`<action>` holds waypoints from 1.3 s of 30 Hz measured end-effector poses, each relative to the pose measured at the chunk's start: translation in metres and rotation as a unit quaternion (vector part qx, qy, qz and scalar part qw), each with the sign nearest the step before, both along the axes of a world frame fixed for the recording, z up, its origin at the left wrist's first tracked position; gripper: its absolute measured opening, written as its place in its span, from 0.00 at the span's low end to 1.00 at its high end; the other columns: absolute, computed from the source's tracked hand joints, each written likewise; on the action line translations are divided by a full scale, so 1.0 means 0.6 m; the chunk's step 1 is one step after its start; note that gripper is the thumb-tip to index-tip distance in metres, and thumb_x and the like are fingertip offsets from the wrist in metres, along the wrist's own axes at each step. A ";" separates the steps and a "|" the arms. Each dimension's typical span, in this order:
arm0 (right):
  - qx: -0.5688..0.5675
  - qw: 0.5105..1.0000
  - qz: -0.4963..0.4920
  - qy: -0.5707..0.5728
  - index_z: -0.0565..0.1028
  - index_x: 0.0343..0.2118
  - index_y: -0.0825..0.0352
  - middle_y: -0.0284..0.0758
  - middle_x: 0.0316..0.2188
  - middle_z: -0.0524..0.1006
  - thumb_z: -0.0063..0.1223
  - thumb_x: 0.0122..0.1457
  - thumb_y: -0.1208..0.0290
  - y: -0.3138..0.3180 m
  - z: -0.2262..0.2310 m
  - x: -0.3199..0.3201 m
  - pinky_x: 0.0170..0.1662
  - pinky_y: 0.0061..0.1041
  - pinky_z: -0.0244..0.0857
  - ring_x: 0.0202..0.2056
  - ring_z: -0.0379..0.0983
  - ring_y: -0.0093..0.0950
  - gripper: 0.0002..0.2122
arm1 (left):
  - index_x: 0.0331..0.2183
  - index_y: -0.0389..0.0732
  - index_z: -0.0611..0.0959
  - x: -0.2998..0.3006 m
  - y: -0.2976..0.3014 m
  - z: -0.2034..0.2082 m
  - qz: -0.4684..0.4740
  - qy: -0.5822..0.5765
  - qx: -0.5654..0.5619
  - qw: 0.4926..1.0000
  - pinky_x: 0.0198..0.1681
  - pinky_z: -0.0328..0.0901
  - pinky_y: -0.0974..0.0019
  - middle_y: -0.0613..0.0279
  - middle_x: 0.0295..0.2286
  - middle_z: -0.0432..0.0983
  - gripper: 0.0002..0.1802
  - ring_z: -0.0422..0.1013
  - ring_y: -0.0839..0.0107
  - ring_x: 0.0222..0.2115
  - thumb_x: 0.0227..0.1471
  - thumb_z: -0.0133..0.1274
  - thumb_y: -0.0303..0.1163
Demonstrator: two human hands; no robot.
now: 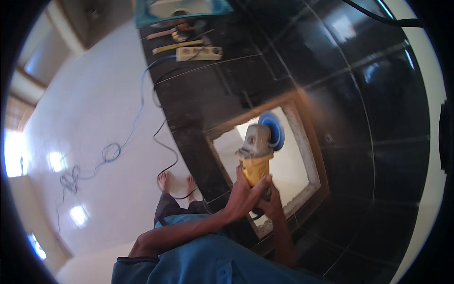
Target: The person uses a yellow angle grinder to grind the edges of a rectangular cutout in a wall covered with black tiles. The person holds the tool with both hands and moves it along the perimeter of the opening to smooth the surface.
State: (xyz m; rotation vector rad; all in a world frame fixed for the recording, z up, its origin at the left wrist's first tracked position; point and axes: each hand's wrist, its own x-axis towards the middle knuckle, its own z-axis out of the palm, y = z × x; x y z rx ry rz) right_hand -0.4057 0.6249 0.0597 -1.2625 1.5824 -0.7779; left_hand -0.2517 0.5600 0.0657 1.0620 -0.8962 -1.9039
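An angle grinder (258,163) with a yellow body, grey metal head and blue disc (272,131) is held over a rectangular opening in a black tiled counter. My left hand (243,196) is wrapped around the yellow body. My right hand (270,202) grips the rear of the tool, close beside the left, its fingers partly hidden. The disc sits near the far edge of the opening; whether it touches that edge, I cannot tell. The opening's rim (302,142) is rough, with brownish dust around it. Through it a pale surface shows below.
A white power strip (198,53) lies on the counter's far end, beside a yellow strip-like tool (177,47) and a hammer-like tool (163,34). Behind them is a teal basin (184,9). A blue cable (142,90) and a black cord (176,152) run down to the white floor.
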 end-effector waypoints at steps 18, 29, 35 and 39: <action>0.107 0.991 -0.042 -0.062 0.70 0.56 0.68 0.35 0.39 0.79 0.74 0.48 0.69 -0.153 0.010 -0.406 0.43 0.31 0.75 0.39 0.80 0.26 0.32 | 0.57 0.37 0.70 -0.402 -0.166 -0.081 -0.038 0.208 0.080 0.974 0.54 0.68 0.63 0.59 0.48 0.75 0.36 0.73 0.70 0.49 0.57 0.66 0.46; 0.090 0.995 -0.014 -0.029 0.68 0.62 0.67 0.37 0.48 0.78 0.74 0.48 0.65 -0.220 -0.076 -0.450 0.55 0.34 0.70 0.49 0.76 0.30 0.37 | 0.52 0.37 0.76 -0.451 -0.228 -0.152 -0.019 0.182 0.131 0.974 0.49 0.71 0.64 0.61 0.43 0.79 0.28 0.76 0.71 0.44 0.56 0.66 0.41; 0.109 0.993 0.007 -0.052 0.69 0.59 0.68 0.40 0.48 0.78 0.74 0.48 0.64 -0.222 -0.087 -0.450 0.54 0.36 0.70 0.50 0.76 0.31 0.36 | 0.52 0.37 0.76 -0.447 -0.229 -0.154 -0.001 0.169 0.136 0.976 0.49 0.71 0.64 0.61 0.44 0.79 0.28 0.76 0.71 0.45 0.56 0.66 0.41; 0.071 0.997 0.026 0.023 0.67 0.62 0.70 0.40 0.49 0.77 0.75 0.46 0.60 -0.228 -0.070 -0.435 0.56 0.35 0.69 0.50 0.75 0.32 0.41 | 0.54 0.36 0.74 -0.445 -0.216 -0.172 -0.008 0.180 0.146 0.973 0.50 0.71 0.62 0.60 0.44 0.77 0.31 0.75 0.70 0.45 0.57 0.65 0.44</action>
